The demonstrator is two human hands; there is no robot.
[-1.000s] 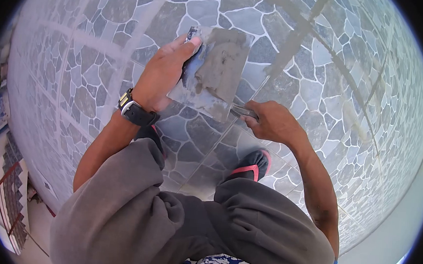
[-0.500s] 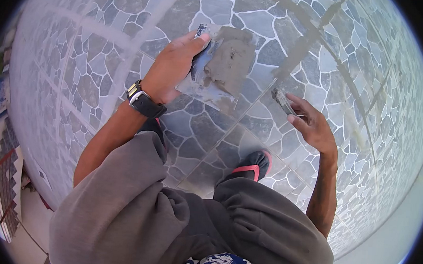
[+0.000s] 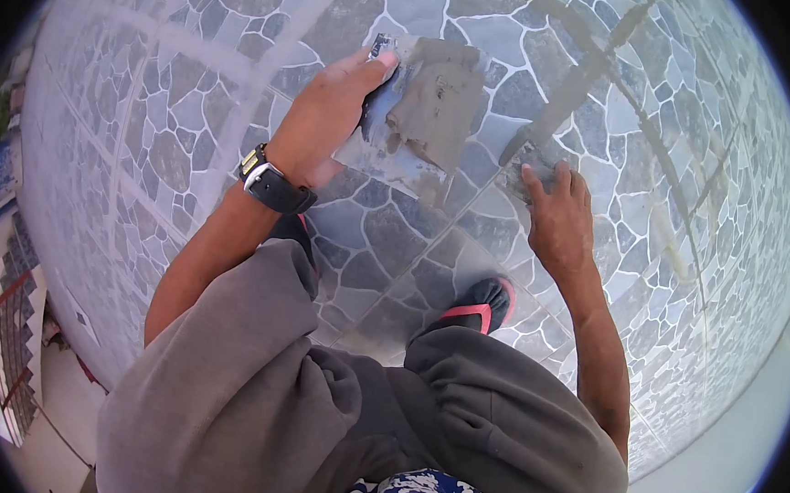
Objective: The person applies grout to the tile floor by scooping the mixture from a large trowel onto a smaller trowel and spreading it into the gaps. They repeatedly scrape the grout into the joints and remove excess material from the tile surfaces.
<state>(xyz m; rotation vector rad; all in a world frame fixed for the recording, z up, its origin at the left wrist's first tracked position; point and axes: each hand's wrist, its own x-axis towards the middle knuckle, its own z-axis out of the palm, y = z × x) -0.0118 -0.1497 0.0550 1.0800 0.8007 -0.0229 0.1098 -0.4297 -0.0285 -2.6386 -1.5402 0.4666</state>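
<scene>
My left hand (image 3: 321,118) is wrapped round the dark handle of a flat metal trowel (image 3: 374,158), held over the floor with its blade facing up. A thick pat of wet grey grout (image 3: 446,104) lies on the blade. To the right, my right hand (image 3: 561,226) grips a small flat scraper (image 3: 514,180) smeared with grey, its fingers spread over the back. The scraper lies flat at the floor, at the near end of a wet grout-filled joint (image 3: 566,98). My fingers hide part of it.
Stone-patterned floor tiles (image 3: 396,233) surround me, with a narrow joint running towards my feet. My foot in a red-strapped sandal (image 3: 492,304) stands close below the scraper. Paler grout bands (image 3: 175,52) cross the left side. Stairs with a red rail (image 3: 8,339) show far left.
My right hand has turned palm-down and moved slightly left and up, bringing the scraper from tilted on edge to flat at the joint. The trowel has shifted slightly up and right.
</scene>
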